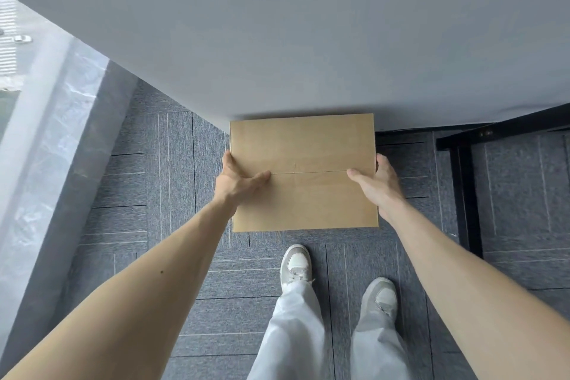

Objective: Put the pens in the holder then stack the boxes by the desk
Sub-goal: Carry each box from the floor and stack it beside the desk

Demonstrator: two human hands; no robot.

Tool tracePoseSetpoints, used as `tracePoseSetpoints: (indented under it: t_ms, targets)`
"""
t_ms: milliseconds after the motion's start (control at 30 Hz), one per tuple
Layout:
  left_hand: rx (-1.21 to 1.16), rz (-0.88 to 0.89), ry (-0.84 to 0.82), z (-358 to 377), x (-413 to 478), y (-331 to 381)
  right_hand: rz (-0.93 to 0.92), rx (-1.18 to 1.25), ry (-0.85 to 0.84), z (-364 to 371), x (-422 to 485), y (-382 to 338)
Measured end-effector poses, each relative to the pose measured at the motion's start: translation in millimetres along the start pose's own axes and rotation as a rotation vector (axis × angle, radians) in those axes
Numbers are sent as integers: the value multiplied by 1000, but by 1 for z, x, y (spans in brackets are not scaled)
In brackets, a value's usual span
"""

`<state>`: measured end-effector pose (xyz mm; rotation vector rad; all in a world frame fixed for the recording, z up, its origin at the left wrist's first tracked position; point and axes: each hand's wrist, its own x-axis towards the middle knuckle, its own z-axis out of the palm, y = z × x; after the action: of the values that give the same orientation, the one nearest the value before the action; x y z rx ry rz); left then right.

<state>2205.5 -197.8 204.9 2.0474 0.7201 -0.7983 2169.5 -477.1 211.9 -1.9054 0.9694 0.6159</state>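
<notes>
Cardboard box (303, 145) was gripped at both short ends, just beyond the person's feet. Nearest the camera, pale trousers (293, 333) fell onto two white shoes, the left shoe (296, 264) a little ahead of the right shoe (379, 296), both on grey carpet tiles (154, 194). Both bare forearms reached forward and down, nearly straight, converging on the box.

The left hand (237, 182) clasped the left end. Its thumb lay flat on the top face, pointing inward along the seam, and its fingers curled over the side edge. The right hand (377, 185) mirrored it on the right end, thumb on top and fingers wrapped over the edge.

The box was closed, its flaps meeting in a thin seam across the middle, so its contents could not be seen. Its top face was level and turned up to the camera. Its long axis ran left to right, parallel to the desk's front edge, and the seam followed that axis. Whether it rested on the carpet, on another box, or hung in the hands could not be told.

Its far edge lay right at the front edge of the grey desk top (277, 40), which filled the upper view. A black desk frame (468, 194) stood to the right, and a pale window ledge (77, 120) ran along the far left.
</notes>
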Motion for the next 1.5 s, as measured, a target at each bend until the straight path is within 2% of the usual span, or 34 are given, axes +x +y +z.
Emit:
tracePoseSetpoints:
  t_ms: [300,400,567,767,1133,1300,1500]
  targets:
    - [40,-23,-82,3,3,-2,3,-106,-38,2,3,1]
    - [132,-52,-112,-6,-10,5,-31,-136,-1,-4,-11,-5]
    - [199,31,-7,-38,-65,32,-137,-202,12,-28,-62,-35]
    - [177,70,60,-104,-167,57,-283,-236,-99,-67,-153,-96]
    - [-47,97,414,-196,-426,56,-581,-305,-309,-114,-363,-190]
    - [-119,37,547,-221,-535,9,-702,-342,-447,-95,-455,-198]
    - [-263,-71,785,-257,-657,-72,-864,-475,-702,-42,-567,-192]
